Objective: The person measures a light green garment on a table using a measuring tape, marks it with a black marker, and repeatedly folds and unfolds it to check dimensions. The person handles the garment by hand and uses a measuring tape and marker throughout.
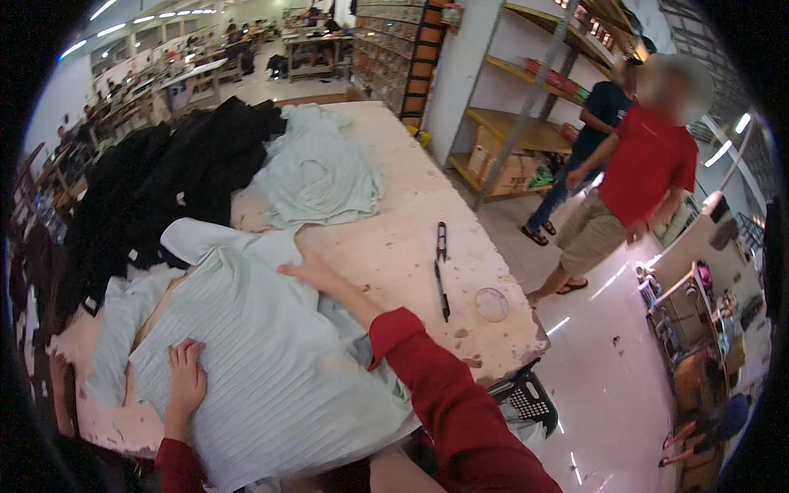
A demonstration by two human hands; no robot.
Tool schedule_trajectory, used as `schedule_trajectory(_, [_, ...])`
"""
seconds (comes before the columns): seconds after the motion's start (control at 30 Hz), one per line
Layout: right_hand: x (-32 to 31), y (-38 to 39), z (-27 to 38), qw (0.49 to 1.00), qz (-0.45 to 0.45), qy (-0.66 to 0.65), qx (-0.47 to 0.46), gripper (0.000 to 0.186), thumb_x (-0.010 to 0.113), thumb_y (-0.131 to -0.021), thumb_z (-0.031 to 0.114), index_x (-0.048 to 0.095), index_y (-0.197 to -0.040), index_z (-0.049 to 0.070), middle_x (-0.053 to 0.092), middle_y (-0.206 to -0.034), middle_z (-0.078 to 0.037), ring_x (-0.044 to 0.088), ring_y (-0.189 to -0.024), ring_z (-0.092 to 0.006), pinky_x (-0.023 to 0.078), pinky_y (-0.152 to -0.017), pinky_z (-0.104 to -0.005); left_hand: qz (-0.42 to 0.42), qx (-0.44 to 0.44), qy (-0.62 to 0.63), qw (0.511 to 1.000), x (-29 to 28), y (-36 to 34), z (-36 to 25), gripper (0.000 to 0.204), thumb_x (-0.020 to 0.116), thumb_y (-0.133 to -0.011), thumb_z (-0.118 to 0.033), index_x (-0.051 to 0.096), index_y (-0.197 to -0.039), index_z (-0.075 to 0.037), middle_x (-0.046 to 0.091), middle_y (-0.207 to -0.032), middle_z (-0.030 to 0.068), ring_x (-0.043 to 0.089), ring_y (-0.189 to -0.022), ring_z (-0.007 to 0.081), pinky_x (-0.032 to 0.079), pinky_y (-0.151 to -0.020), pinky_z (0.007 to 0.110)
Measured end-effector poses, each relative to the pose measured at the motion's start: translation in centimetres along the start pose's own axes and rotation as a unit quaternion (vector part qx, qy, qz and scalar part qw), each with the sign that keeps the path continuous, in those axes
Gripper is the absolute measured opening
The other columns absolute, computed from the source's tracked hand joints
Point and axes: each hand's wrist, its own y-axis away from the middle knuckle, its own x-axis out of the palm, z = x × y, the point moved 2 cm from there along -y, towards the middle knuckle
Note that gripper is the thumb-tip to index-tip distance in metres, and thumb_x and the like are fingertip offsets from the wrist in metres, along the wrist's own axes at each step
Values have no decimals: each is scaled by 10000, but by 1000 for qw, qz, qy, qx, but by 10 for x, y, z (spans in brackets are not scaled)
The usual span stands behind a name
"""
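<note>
A pale mint-green pleated garment (255,353) is spread over the near part of the table, its lower edge hanging toward me. My left hand (187,380) lies on its pleats near the left edge, fingers stretched out and slightly bent. Across the upper right side of the cloth rests my right hand (311,271), thumb and fingers apart; folds partly hide its contact with the fabric. One sleeve (115,361) of the garment lies at its left. Beyond it sits a heap of similar mint garments (319,168).
A black clothing pile (177,168) covers the far left of the worn table (399,177). Thread snips (442,241), a black pen (442,292) and a clear ring (491,305) lie at right. A black basket (530,398) stands below the edge. Two people (649,164) are beside shelves (526,131).
</note>
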Motion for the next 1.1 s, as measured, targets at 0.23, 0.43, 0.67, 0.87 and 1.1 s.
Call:
schedule_trajectory(0.23, [-55, 92, -10, 939, -239, 245, -26, 443, 641, -865, 374, 576, -1154, 45, 677, -977, -179, 658, -837, -341, 511, -747, -413, 33, 68, 22, 997, 10, -43, -29, 403, 478, -787, -66, 501, -1189, -51, 452, -1204, 194, 393, -1211, 386, 152, -1112, 613])
schedule_trajectory(0.43, [-178, 119, 30, 768, -431, 465, -86, 241, 587, -904, 301, 555, -959, 69, 661, -849, -142, 640, -753, -341, 490, -627, -442, 25, 162, -31, 986, 44, -137, -82, 393, 539, -843, -142, 499, -1223, -52, 473, -1218, 199, 428, -1200, 384, 217, -1119, 552])
schedule_trajectory(0.67, [-114, 249, 46, 845, -254, 470, 27, 245, 506, -958, 275, 590, -996, 48, 605, -797, -161, 615, -702, -354, 484, -616, -459, 100, -42, -107, 988, 23, -25, -86, 569, 534, -885, -213, 383, -1399, -22, 362, -1445, 224, 324, -1342, 419, 211, -1128, 539])
schedule_trajectory(0.87, [-83, 297, -5, 869, -198, 447, 79, 433, 575, -877, 165, 529, -1306, 123, 523, -970, -112, 601, -793, -291, 500, -648, -410, 27, -62, 60, 996, 5, 38, -60, 475, 475, -917, -132, 432, -1379, -27, 322, -1492, 209, 263, -1391, 402, 195, -1144, 494])
schedule_trajectory(1.1, [-110, 312, 0, 853, -340, 364, 155, 247, 610, -876, 238, 567, -1066, 85, 553, -934, -106, 595, -837, -315, 482, -707, -426, -207, -221, -18, 953, 2, 56, -25, 356, 458, -954, -109, 506, -1288, 5, 485, -1333, 191, 445, -1237, 354, 333, -1054, 433])
